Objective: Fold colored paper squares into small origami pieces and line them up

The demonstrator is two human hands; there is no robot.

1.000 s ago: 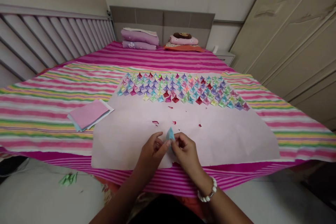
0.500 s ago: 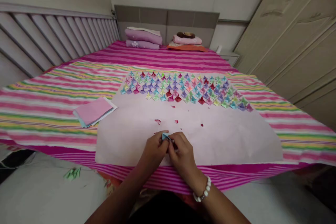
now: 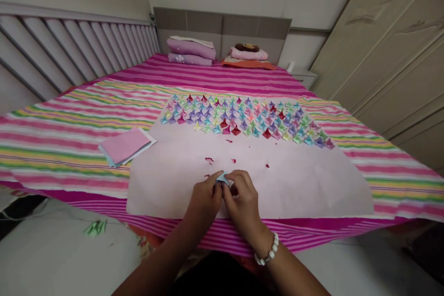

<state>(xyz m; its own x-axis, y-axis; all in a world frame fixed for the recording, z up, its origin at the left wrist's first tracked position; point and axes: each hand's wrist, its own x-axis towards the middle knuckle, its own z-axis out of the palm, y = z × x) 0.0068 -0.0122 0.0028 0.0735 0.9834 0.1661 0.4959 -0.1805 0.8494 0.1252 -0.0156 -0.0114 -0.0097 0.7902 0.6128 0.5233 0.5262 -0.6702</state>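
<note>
A small light-blue folded paper piece (image 3: 222,177) is pinched between both hands, just above the near part of a large pale paper sheet (image 3: 294,185). My left hand (image 3: 205,194) grips its left side with thumb and fingers. On its right side, the thumb and bent fingers of my right hand (image 3: 243,194) close on it; fingers hide part of the piece. Beyond the hands, several rows of folded paper pieces (image 3: 236,130) in many colours cover the far part of the sheet. Dark red paper scraps (image 3: 209,160) lie between them and my hands.
Left of the sheet lies a stack of pink, blue and white paper (image 3: 126,145) on the striped bedcover (image 3: 69,138). Folded bedding (image 3: 190,47) is by the headboard (image 3: 194,21). A green paper piece (image 3: 95,228) lies on the floor. A slatted rail (image 3: 83,32) borders the left side.
My hands have turned the light-blue piece slightly, so more of its top face shows. The fingers of my right hand have shifted a little over it. The view has moved slightly.
</note>
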